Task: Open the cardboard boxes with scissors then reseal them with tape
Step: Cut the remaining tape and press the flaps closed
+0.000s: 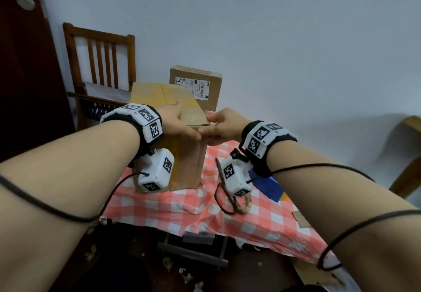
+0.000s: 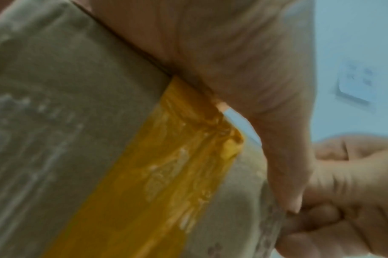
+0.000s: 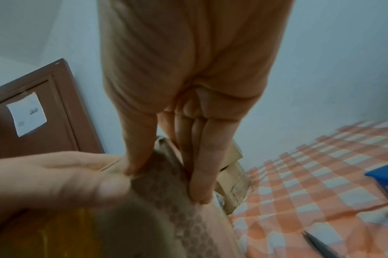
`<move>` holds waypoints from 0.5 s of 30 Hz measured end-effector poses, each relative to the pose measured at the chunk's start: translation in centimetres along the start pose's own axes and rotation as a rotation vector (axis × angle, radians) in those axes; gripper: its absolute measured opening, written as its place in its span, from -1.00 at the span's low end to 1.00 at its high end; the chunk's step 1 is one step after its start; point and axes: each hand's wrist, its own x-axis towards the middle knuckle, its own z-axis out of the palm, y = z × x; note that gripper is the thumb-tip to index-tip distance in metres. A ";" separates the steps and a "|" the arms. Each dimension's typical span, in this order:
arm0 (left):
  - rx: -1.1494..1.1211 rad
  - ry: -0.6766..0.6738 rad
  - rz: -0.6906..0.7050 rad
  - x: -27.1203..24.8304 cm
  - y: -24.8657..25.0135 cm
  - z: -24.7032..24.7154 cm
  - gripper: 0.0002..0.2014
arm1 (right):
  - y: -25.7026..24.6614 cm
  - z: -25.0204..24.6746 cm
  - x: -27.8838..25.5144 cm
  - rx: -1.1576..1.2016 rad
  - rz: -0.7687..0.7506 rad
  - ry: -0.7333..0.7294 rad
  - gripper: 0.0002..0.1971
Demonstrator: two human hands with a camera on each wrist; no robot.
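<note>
At box (image 1: 180,118) edge, both hands apparently pinch (blurred).

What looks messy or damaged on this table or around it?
The yellow tape on the big box is wrinkled and torn at the top edge. The checkered tablecloth is creased and hangs unevenly. Scraps litter the floor below. Both hands hold the box's top corner.

Both my forearms bare, no sleeves. Black wrist bands (image 1: 264,155) carry white blocks printed with black square markers. White camera housing (image 1: 157,173) hangs under each wrist. Thin black cable (image 1: 57,212) loops along each forearm.
</note>
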 end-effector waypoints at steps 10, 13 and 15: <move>-0.014 -0.019 0.036 0.1 0.3 -0.3 -0.29 | -0.8 0.6 0.0 0.003 0.100 0.060 -0.61; 0.058 -0.020 0.029 0.0 0.2 -0.2 -0.21 | -0.6 -0.1 0.5 0.119 0.148 0.061 -0.66; 0.084 -0.021 0.022 -0.2 0.3 -0.3 -0.20 | -1.3 0.6 0.9 0.148 0.199 0.120 -0.59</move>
